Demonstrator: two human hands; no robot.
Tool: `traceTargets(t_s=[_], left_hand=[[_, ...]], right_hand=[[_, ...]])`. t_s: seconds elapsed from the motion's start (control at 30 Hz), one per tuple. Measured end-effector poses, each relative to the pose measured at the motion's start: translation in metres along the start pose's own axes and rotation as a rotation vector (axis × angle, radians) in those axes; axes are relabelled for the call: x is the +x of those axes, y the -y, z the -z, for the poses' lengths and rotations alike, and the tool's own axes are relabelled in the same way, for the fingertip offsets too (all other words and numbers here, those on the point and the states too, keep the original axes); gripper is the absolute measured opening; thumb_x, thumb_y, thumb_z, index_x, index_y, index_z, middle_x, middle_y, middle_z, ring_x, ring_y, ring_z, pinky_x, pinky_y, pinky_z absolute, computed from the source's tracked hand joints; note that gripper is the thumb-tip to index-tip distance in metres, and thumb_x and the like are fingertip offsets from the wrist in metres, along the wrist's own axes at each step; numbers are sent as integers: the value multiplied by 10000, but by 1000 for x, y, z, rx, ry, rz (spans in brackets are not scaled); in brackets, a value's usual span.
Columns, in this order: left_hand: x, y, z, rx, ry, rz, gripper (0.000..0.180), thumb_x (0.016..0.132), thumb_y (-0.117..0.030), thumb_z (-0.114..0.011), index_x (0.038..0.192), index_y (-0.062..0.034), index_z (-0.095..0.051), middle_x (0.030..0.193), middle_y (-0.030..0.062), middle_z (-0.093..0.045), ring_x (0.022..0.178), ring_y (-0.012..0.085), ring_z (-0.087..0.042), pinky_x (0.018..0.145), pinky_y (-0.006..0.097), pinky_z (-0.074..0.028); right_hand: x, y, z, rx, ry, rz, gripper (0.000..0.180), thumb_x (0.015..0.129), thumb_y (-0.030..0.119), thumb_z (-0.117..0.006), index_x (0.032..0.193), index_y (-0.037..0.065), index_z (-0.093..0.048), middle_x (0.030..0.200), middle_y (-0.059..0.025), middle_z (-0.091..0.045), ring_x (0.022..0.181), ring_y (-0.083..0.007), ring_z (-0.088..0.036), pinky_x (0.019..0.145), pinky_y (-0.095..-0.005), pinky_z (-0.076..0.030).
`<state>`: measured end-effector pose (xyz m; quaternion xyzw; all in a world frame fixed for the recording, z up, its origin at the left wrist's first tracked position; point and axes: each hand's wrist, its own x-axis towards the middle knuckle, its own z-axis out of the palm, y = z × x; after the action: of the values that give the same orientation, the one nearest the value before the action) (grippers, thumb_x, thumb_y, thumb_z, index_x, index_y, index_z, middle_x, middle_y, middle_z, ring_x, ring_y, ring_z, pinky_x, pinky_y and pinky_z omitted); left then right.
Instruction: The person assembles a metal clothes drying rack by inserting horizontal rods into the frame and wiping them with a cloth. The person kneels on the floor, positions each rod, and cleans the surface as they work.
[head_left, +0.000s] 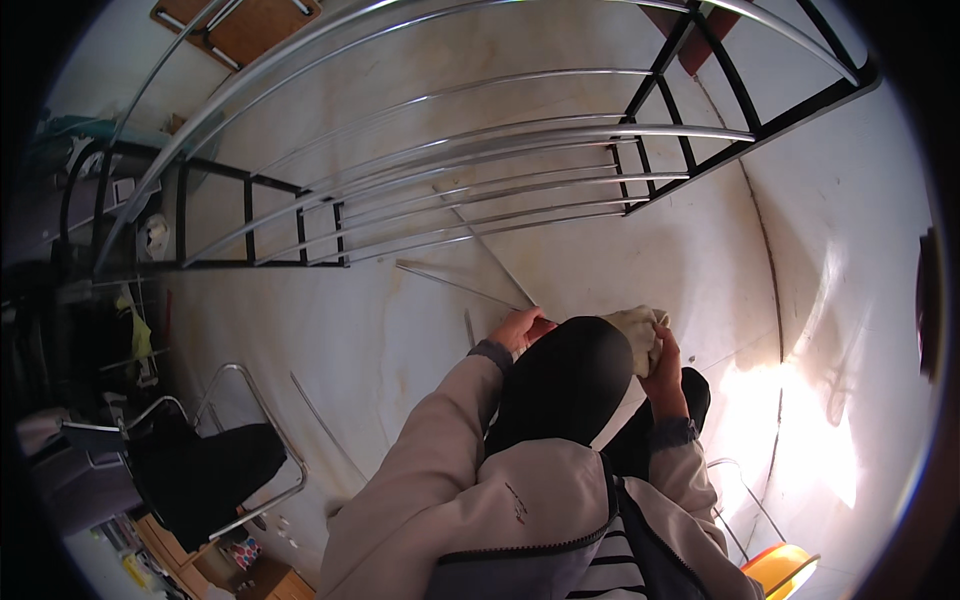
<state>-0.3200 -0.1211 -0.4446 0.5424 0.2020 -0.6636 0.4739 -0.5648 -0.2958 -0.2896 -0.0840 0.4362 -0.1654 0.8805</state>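
Observation:
My right hand [660,377] is closed on a crumpled cream cloth [640,328], just right of my raised knee. My left hand [522,328] is on the other side of the knee, its fingers curled and partly hidden behind the black trouser leg [570,375]. A thin metal rod [455,284] runs from the floor into the left hand, which appears closed round its end. Another metal rod [487,248] slants across the floor, its near end close to the same hand.
A rack of chrome bars with black end frames [480,150] spans the space ahead. More thin rods [325,425] lie on the pale floor [400,350]. A black folding chair [205,465] stands at left, an orange-yellow seat [780,570] at lower right, a white wall [830,250] at right.

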Motion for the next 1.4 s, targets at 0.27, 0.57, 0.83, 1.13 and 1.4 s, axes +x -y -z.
traceTargets(t_s=[0.27, 0.57, 0.83, 1.13, 1.4], left_hand=[[-59, 36, -21, -290, 73, -72, 216, 946, -155, -608, 997, 54, -631, 979, 168, -698, 891, 244, -710, 849, 341, -595], [-137, 46, -30, -147, -43, -639, 245, 984, -215, -601, 1070, 14, -622, 972, 124, -688, 883, 208, -698, 834, 327, -581], [-252, -3, -79, 158, -58, -891, 233, 988, -211, -635, 1099, -7, -614, 987, 116, -697, 890, 207, -706, 837, 342, -590], [-347, -14, -154, 315, 91, -977, 190, 1021, -185, -562, 1104, -18, -599, 1091, 126, -694, 940, 196, -689, 870, 343, -567], [-377, -43, -157, -441, 294, -1124, 315, 1050, -378, -485, 830, -152, -500, 733, -5, -462, 683, 146, -495, 693, 329, -447]], right_hand=[[-61, 37, 35, -115, 108, 194, 523, 1016, 489, -454, 1324, 72, -522, 1242, -92, -616, 1143, -216, -606, 934, -355, -509], [-78, 80, 66, -156, 154, 302, 516, 1051, 447, -393, 1353, 43, -503, 1259, -112, -593, 1178, -207, -567, 950, -366, -497], [-87, 96, -9, -643, 257, 590, 357, 946, 244, -658, 1183, -16, -598, 1108, -101, -658, 999, -217, -660, 880, -339, -540], [-123, 19, -116, -1671, 758, 1202, 297, 729, 85, -761, 981, 70, -604, 969, -110, -626, 824, -373, -639, 683, -449, -530], [-149, 78, -53, -1761, 809, 1152, 272, 740, 68, -753, 966, 94, -604, 920, -90, -605, 784, -360, -642, 655, -447, -532]])
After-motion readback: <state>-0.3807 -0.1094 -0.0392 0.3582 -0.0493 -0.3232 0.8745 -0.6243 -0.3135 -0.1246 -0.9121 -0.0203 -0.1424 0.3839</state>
